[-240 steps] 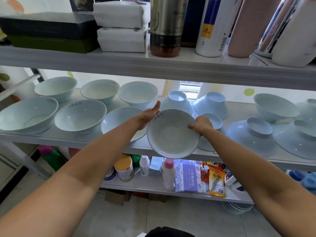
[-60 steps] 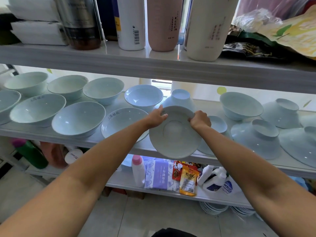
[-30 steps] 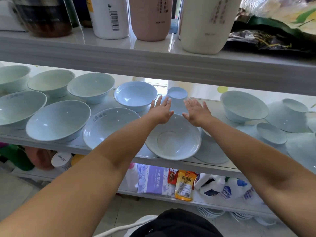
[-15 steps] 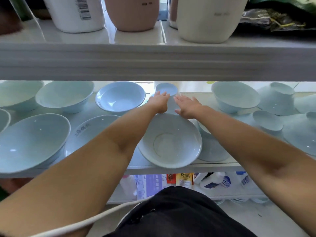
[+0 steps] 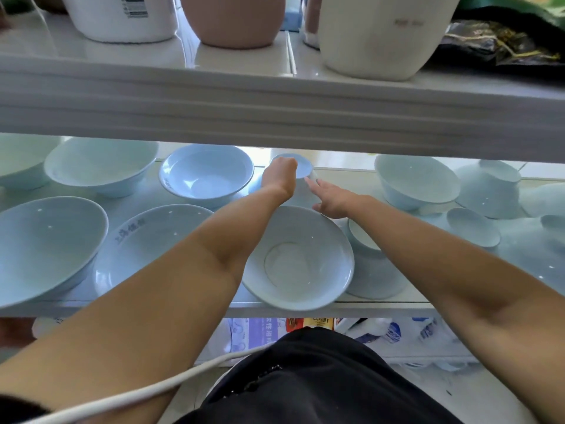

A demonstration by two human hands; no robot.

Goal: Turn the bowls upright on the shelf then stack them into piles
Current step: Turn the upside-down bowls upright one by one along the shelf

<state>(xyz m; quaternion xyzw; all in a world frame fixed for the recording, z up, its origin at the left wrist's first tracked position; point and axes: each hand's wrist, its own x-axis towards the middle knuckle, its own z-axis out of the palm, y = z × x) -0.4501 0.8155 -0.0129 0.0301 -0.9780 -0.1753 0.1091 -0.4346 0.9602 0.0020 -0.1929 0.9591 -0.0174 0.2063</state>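
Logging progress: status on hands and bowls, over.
Left hand grips foot of overturned pale-blue round bowl at back. Right hand open beside it. Upright pale round bowl stands right in front.

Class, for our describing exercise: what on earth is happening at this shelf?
A person is sorting bowls on the middle shelf. The left hand curls round the foot of an upside-down bowl at the back, and the right hand lies open against its side. An upright bowl sits at the front edge. The left-side bowls stand upright; the inverted bowls on the right await turning.
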